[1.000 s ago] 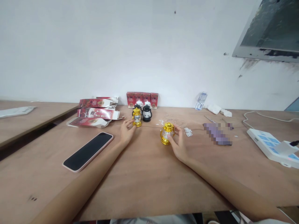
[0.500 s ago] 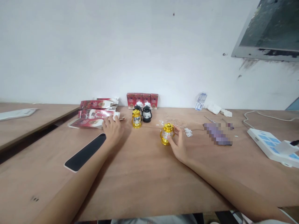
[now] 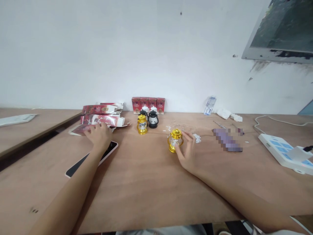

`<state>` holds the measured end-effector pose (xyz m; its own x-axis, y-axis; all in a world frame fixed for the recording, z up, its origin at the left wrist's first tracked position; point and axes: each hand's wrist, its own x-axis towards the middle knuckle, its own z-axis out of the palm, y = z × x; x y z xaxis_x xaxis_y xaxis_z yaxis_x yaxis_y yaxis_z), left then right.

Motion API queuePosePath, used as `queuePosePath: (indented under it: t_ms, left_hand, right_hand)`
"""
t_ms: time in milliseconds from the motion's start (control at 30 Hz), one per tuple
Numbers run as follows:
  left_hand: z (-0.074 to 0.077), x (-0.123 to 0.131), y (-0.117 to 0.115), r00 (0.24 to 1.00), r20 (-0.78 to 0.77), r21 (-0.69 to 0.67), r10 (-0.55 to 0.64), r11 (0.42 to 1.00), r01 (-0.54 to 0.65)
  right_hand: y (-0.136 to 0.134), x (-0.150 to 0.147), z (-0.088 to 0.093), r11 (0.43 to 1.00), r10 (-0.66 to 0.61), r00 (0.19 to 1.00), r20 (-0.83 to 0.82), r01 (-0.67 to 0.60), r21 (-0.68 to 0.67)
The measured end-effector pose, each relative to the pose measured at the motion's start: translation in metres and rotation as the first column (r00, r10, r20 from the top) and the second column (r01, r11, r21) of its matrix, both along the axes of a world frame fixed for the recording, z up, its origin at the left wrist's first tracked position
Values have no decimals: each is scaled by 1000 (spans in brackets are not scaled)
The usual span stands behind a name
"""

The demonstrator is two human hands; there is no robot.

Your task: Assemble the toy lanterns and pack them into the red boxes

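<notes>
My right hand (image 3: 187,150) rests on the wooden table (image 3: 151,182), its fingers curled round the right side of a small gold lantern (image 3: 175,140) that stands upright. My left hand (image 3: 99,136) lies palm down with fingers stretched over the nearest of the flattened red boxes (image 3: 102,120), just past the top end of a black phone in a pink case (image 3: 91,158). Another gold lantern (image 3: 142,124) and a black lantern (image 3: 153,119) stand further back, apart from both hands.
A row of upright red boxes (image 3: 148,104) lines the wall with white lanterns before it. Small white bits (image 3: 197,138) lie right of the held lantern. A blurred purple object (image 3: 227,139), a white power strip (image 3: 283,152) with cable and a plastic bottle (image 3: 210,105) sit to the right.
My left hand has let go of the far gold lantern and moved left onto the flattened red boxes. My right hand has stayed at the near gold lantern.
</notes>
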<state>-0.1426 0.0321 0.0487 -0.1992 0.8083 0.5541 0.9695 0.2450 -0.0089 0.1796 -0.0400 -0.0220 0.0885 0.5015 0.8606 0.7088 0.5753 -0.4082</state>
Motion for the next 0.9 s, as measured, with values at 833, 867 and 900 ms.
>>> queuePosePath:
  t_ms: [833,867,900]
  left_hand:
    - [-11,108,-81,275,264,385,-924,362,849]
    - [-13,108,-81,233,283,387,-930,333,860]
    - [-15,109,-80,196,296,387,-935,305,870]
  right_hand:
    - [-31,-17,9,927,373,853,366,-328,-180]
    - [-31,-17,9,932,363,853,375,-323,-167]
    - [-30,-17,9,929,368,847,383,-328,-170]
